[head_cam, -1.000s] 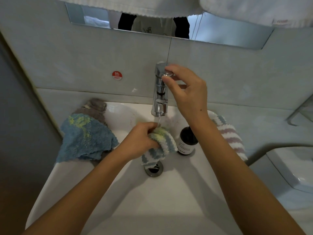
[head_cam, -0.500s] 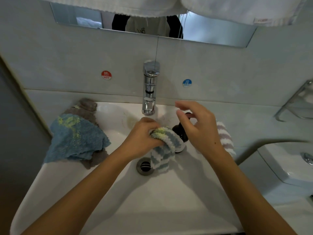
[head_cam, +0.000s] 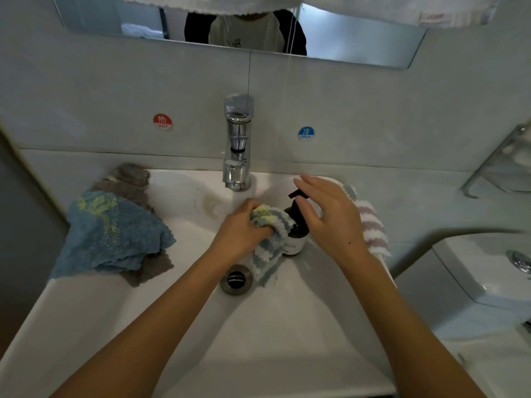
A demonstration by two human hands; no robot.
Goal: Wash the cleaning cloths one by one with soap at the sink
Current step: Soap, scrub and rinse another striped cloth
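My left hand [head_cam: 241,228] grips a bunched blue-and-white striped cloth [head_cam: 268,248] with a yellow-green patch, held over the white sink [head_cam: 172,326] just above the drain [head_cam: 236,280]. Beside it stands a dark soap pump bottle [head_cam: 294,239]. My right hand [head_cam: 330,216] hovers over the pump head with fingers spread and fairly straight; its thumb lies at the pump top. No water runs from the chrome tap [head_cam: 238,156].
A blue cloth [head_cam: 115,234] lies over a grey cloth [head_cam: 132,179] on the sink's left rim. A pink-and-white striped cloth [head_cam: 372,225] hangs on the right rim. A toilet cistern [head_cam: 488,271] stands to the right. Hot and cold stickers mark the wall.
My right hand left the tap top and came down to the soap pump. The water stream stopped. My left hand kept holding the striped cloth.
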